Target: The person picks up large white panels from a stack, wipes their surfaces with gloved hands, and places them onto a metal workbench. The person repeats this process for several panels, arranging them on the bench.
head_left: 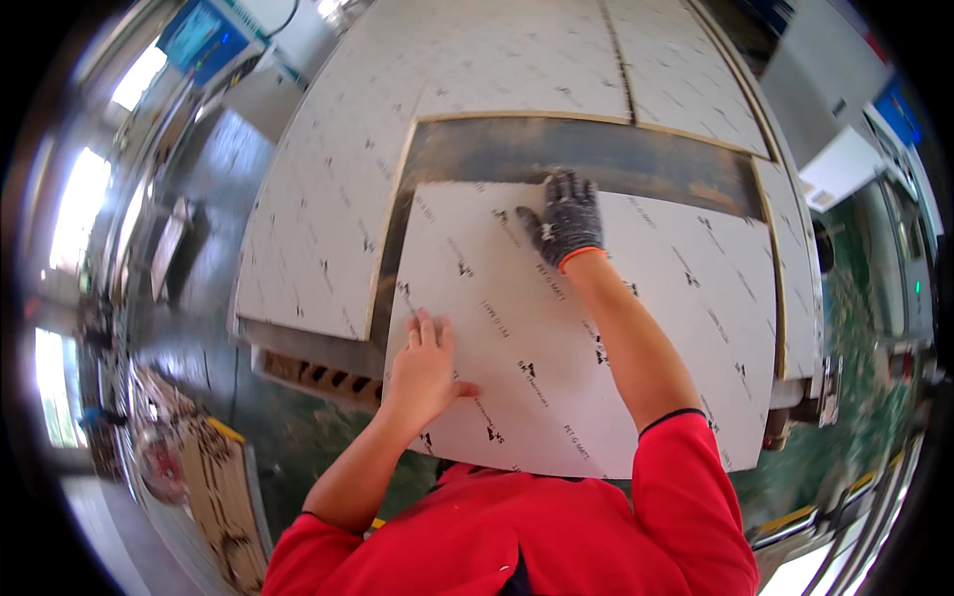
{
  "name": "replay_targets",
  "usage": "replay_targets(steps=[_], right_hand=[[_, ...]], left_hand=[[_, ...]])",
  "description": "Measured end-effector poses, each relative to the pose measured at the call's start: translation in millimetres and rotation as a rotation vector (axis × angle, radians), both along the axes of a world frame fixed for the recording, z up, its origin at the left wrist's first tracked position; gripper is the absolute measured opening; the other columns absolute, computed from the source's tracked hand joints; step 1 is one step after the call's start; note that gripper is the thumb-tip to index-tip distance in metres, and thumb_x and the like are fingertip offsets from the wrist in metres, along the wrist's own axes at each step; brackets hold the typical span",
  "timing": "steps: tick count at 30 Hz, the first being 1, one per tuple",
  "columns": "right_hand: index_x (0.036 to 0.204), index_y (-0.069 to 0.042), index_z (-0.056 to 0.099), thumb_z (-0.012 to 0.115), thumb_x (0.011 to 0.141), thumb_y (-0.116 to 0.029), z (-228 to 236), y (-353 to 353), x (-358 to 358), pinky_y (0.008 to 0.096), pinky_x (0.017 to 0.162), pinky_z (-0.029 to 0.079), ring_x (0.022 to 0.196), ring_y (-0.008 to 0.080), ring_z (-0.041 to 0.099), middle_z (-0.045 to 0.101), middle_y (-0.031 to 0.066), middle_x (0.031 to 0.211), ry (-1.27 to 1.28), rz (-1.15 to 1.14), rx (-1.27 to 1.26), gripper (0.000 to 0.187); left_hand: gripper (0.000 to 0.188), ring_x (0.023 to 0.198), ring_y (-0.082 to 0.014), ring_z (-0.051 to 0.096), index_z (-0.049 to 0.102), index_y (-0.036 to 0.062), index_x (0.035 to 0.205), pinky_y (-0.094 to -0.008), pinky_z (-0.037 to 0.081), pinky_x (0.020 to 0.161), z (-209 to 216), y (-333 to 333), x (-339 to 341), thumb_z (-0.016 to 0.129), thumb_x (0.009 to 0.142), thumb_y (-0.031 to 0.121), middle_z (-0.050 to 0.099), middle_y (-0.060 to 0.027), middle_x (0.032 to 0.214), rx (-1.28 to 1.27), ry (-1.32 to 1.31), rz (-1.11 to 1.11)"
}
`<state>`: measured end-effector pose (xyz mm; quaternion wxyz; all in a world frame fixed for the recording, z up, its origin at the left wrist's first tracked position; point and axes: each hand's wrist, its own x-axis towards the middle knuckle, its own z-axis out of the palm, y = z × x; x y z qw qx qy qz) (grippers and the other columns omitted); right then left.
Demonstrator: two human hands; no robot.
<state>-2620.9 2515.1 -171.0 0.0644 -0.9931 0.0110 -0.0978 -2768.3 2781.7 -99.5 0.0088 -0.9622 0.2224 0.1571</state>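
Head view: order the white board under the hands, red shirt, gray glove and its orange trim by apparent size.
1. White board, largest
2. Red shirt, cut off below
3. Gray glove
4. Orange trim, smallest

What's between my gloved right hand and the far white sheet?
In the head view, a dark strip of exposed surface separates your right hand from the far sheet.
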Motion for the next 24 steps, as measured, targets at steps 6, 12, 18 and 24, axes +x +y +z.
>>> replay_targets(steps=[6,12,18,24], right_hand=[[0.144,0.006,0.044,0.039,0.098,-0.055,-10.3,64.8,31.1,0.0506,0.122,0.014,0.146,0.0354,0.028,0.041,0.0221,0.151,-0.038,0.115,-0.048,0.076],[0.142,0.006,0.047,0.041,0.099,-0.053,-9.9,156.4,86.9,0.0476,0.122,0.016,0.146,0.0344,0.032,0.039,0.0218,0.154,-0.045,0.342,0.042,0.073],[0.142,0.003,0.048,0.041,0.099,-0.055,-15.3,164.6,92.1,0.0473,0.122,0.017,0.146,0.0327,0.033,0.041,0.0200,0.153,-0.076,0.290,0.020,0.072],[0.139,0.000,0.051,0.048,0.096,-0.045,-12.8,162.6,87.4,0.0503,0.119,0.022,0.143,0.0341,0.036,0.044,0.0174,0.152,-0.253,0.374,0.256,0.062]], left_hand=[[0.112,0.139,-0.0526,0.036,0.032,-0.0090,0.147,-0.0448,0.041,0.110,-2.9,2.2,-2.5,0.081,0.069,0.055,0.031,-0.0396,0.149,0.001,0.002,0.002],[0.115,0.139,-0.0522,0.035,0.032,-0.0083,0.148,-0.0437,0.038,0.113,-0.6,0.3,4.5,0.080,0.067,0.058,0.029,-0.0376,0.151,0.082,0.026,-0.002],[0.117,0.139,-0.0532,0.035,0.032,-0.0067,0.148,-0.0445,0.038,0.113,-2.6,0.8,7.5,0.080,0.065,0.059,0.028,-0.0376,0.151,0.089,0.039,-0.001],[0.115,0.137,-0.0554,0.036,0.033,-0.0058,0.149,-0.0460,0.040,0.111,-0.2,10.6,3.8,0.080,0.067,0.059,0.028,-0.0389,0.151,0.047,0.034,-0.014]])
